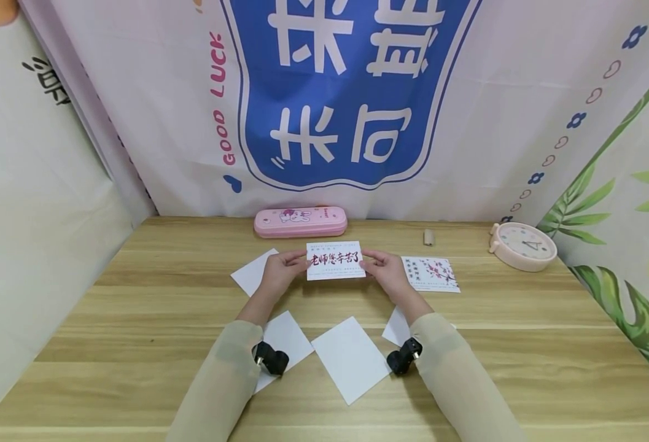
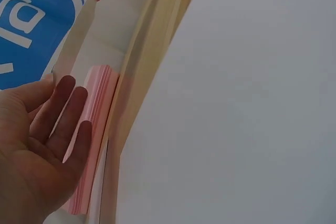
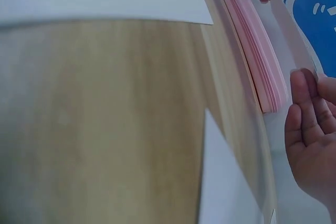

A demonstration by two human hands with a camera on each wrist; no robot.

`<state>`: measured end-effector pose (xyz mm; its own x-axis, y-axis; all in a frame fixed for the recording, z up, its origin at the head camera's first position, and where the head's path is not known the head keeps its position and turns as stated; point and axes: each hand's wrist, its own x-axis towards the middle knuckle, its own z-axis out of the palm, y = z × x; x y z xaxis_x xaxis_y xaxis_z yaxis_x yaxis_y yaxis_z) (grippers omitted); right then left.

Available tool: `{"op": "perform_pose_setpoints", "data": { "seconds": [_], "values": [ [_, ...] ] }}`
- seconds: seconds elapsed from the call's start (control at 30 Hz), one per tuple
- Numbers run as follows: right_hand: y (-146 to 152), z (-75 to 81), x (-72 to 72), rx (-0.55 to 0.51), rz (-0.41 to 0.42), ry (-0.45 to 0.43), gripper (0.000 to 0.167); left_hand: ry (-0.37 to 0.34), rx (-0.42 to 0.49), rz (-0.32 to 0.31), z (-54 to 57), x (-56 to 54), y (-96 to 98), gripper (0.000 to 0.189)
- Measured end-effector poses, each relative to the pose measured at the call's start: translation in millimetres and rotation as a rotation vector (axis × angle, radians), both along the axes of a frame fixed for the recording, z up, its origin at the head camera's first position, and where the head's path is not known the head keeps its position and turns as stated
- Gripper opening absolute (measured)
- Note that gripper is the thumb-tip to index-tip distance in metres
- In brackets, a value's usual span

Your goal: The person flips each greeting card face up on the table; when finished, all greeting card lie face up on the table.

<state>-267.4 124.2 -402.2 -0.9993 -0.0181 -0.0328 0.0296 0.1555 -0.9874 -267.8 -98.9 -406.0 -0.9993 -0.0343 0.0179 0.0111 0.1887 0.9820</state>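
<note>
A white card with dark red brush lettering (image 1: 335, 261) is held up above the table between both hands. At its left edge the left hand (image 1: 283, 271) pinches it between thumb and fingers. The right hand (image 1: 385, 274) pinches the opposite edge in the same way. In the left wrist view the left hand (image 2: 44, 145) has its thumb against the card's edge, the other fingers spread loosely behind. The right wrist view shows the right hand (image 3: 314, 135) with thumb and fingertips on the card's near end.
Blank white cards (image 1: 352, 360) lie about the wooden table (image 1: 153, 344). Behind the right hand is a card with a blossom branch (image 1: 435, 274). Along the back stand a pink pencil case (image 1: 301, 222), a small beige block (image 1: 428, 237) and a round pink clock (image 1: 524, 247).
</note>
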Motion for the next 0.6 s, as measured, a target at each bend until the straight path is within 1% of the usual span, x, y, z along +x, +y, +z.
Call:
{"op": "perform_pose_setpoints", "data": {
  "seconds": [0.1,0.2,0.23,0.3,0.4,0.53,0.6],
  "values": [
    [1.8,2.1,1.7,-0.015,0.024,0.017,0.037,-0.016,0.012,-0.062,1.8,1.6,-0.5,0.040],
    [4.3,3.7,3.1,-0.018,0.068,0.042,0.044,-0.031,-0.014,-0.130,3.3,2.4,-0.5,0.051],
    [5.0,4.0,3.6,-0.004,0.086,0.051,0.046,-0.032,-0.031,-0.148,3.8,2.5,-0.2,0.055],
    [6.3,4.0,4.2,0.055,0.125,0.065,0.051,-0.032,-0.079,-0.169,4.6,2.7,0.7,0.062],
    [6.6,3.8,5.0,0.152,0.161,0.084,0.058,-0.018,-0.136,-0.195,5.7,3.8,3.0,0.070],
    [5.5,3.0,5.7,0.251,0.164,0.106,0.063,-0.002,-0.186,-0.221,4.5,5.5,6.0,0.074],
    [5.2,1.4,5.7,0.296,0.159,0.116,0.062,-0.010,-0.204,-0.221,2.1,5.9,6.8,0.073]
  ]
}}
